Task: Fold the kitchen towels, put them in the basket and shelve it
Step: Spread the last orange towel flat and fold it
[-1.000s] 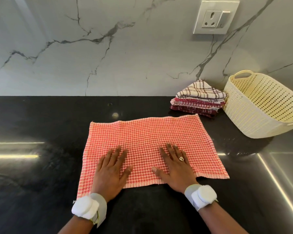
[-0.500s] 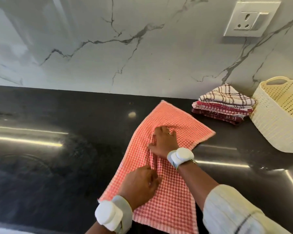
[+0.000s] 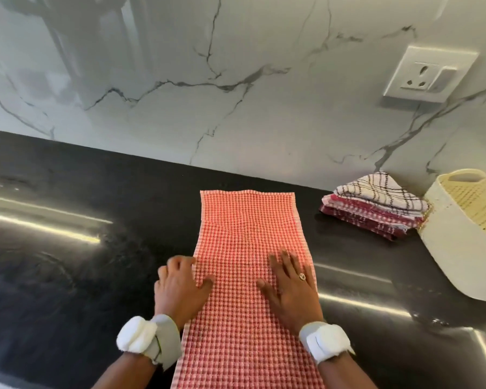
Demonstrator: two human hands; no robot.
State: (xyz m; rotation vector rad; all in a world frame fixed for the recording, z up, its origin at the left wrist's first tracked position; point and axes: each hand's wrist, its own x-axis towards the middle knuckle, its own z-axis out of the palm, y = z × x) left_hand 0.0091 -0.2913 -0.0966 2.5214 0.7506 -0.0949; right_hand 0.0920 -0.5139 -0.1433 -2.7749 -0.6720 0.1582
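An orange-red checked towel (image 3: 250, 234) lies on the black counter as a long narrow strip that runs from the near edge toward the wall. My left hand (image 3: 180, 287) rests at the strip's left edge, fingers curled on the counter and thumb on the cloth. My right hand (image 3: 292, 287) lies flat on the right half of the strip, fingers spread. A stack of folded towels (image 3: 376, 211), white check on top and red ones under it, sits at the right. Touching that stack stands a cream perforated basket (image 3: 455, 248).
The black counter (image 3: 68, 248) stretches bare and glossy to the left. A marble wall (image 3: 208, 94) closes the back, with a white socket plate (image 3: 429, 74) at the upper right. The basket runs off the right edge of the view.
The towel lay spread wide a second ago; now it is folded lengthwise into a narrow strip and turned end-on to me. Both hands have come back to its near part.
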